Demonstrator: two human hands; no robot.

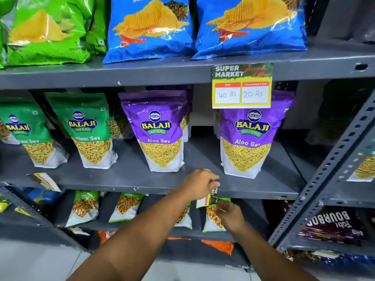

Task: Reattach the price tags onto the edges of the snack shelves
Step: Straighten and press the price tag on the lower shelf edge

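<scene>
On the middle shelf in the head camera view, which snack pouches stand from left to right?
Green Balaji pouch cut off by the frame edge → green Balaji Sev pouch → purple Balaji Aloo Sev pouch → second purple Aloo Sev pouch under the hanging price tag.
</scene>
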